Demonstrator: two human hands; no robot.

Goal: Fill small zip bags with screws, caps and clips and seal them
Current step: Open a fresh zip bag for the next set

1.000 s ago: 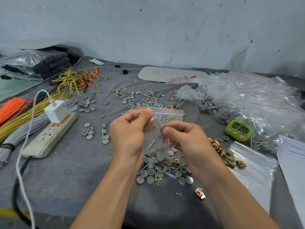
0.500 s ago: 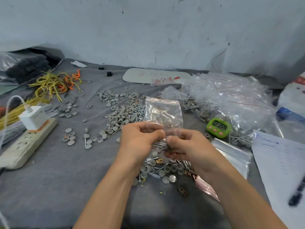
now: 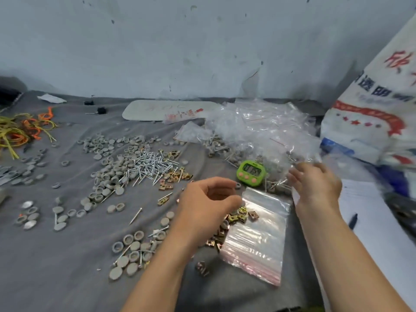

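Nearest, a stack of empty zip bags (image 3: 256, 235) lay with its long axis running near to far, just right of the left hand (image 3: 207, 206), loosely curled and empty. Farther right, the right hand (image 3: 315, 185), fingers spread, reached the filled-bag pile (image 3: 258, 131).

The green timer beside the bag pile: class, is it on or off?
On. The green timer shows dark digits on its screen, though they are too blurred to read.
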